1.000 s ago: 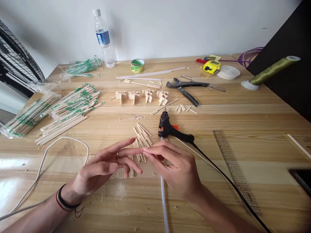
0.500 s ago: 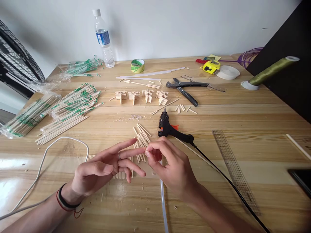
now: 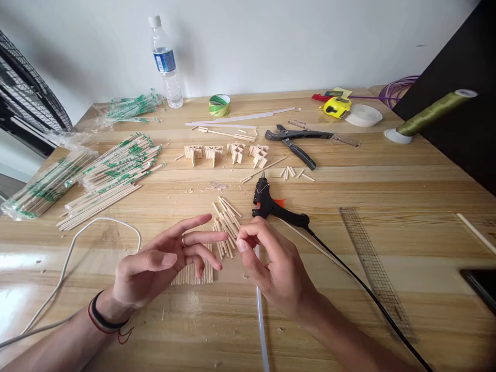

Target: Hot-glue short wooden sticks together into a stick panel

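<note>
My left hand [image 3: 166,258] is open, palm turned up and fingers spread, with a ring on one finger. Beneath it lies a row of short wooden sticks [image 3: 194,273], partly covered by the hand. Just right of its fingertips, my right hand [image 3: 271,263] pinches thumb and forefinger together; anything between them is too small to make out. A loose pile of cut sticks [image 3: 227,222] lies beyond both hands. Close behind the right hand rests a black hot glue gun [image 3: 267,201] on its side. A clear glue stick [image 3: 261,325] runs under the right hand.
Several small stick-built pieces [image 3: 214,152] stand farther back, near a black cutter [image 3: 294,139]. Bundled wooden sticks [image 3: 112,165] lie left, beside a white cable [image 3: 70,253]. A transparent ruler [image 3: 374,268] and the glue gun's black cord [image 3: 349,268] are right. A water bottle [image 3: 166,67] stands behind.
My hands have moved apart: the right thumb and forefinger have come off the left hand's fingertip. The left hand has shifted slightly left, uncovering more of the stick row.
</note>
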A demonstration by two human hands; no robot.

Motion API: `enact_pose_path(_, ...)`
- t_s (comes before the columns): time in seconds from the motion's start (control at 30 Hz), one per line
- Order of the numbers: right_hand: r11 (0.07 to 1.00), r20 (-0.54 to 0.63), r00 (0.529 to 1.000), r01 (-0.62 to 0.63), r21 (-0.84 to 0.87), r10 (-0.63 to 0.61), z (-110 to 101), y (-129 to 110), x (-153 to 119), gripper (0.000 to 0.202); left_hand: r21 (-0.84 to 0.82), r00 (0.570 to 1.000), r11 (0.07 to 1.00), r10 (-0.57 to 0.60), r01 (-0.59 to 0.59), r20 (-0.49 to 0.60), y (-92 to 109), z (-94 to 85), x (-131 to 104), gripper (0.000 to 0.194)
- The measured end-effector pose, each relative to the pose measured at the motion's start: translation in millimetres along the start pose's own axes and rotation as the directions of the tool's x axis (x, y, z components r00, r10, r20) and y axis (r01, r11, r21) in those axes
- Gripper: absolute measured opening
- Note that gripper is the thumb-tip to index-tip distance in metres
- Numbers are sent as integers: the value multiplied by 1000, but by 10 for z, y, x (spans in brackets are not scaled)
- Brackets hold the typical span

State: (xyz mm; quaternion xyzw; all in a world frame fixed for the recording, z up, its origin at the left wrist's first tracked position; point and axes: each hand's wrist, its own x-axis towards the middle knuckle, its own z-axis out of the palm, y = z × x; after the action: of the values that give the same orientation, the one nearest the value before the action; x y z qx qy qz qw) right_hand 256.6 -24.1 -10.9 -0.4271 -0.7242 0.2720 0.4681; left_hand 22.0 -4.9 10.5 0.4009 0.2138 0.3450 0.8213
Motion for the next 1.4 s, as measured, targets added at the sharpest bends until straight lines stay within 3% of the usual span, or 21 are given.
enact_pose_path(0.37,992,-75,993,90,-83,-96,-8,-19,18,11,47,998,998,-36,34,57,-19,3,-2,74)
enact_pose_path(0.83,980,-8,996,91,-177,-94,17,40,3,17,47,993,996,-73,69,89,-23,0,-1,77)
enact_pose_path(1.23,999,129,991,29,-13,-27,42,31,-21,16,87,993,996,29,-20,-112,-22,-33,0,62)
enact_pose_path(1.4,998,138,990,-40,40,34,-3,27,-33,12,316,944,948,130,-29,-304,-53,-61,5,14)
